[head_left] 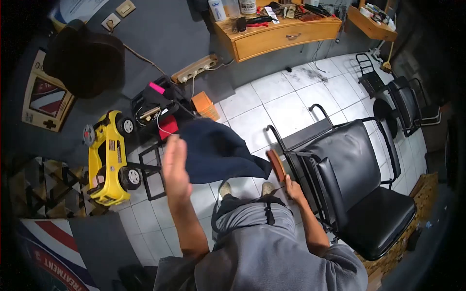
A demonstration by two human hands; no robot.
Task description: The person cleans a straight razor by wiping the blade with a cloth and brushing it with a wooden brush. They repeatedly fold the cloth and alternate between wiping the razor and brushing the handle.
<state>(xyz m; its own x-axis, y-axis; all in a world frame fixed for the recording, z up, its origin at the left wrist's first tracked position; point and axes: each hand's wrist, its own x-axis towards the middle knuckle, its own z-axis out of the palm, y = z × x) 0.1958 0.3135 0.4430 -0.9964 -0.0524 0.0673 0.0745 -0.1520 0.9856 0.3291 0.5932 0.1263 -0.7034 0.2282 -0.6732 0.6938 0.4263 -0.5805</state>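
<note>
A dark blue cloth [218, 153] is spread out in front of the body, above the tiled floor. At its left edge is my left hand [175, 167], raised and a little blurred, with the fingers together and closed on the cloth's edge; the thumb's grip is partly hidden. My right hand [292, 188] is closed round the end of a brown brush [276, 166], beside the right corner of the cloth. Whether the brush touches that corner cannot be made out.
A black barber chair [352, 165] stands close on the right, its metal footrest pointing forward. A yellow toy car [109, 157] and a black frame [151, 172] are on the left. Ahead are an orange box [205, 105] and a wooden drawer counter [286, 40] with bottles and tools.
</note>
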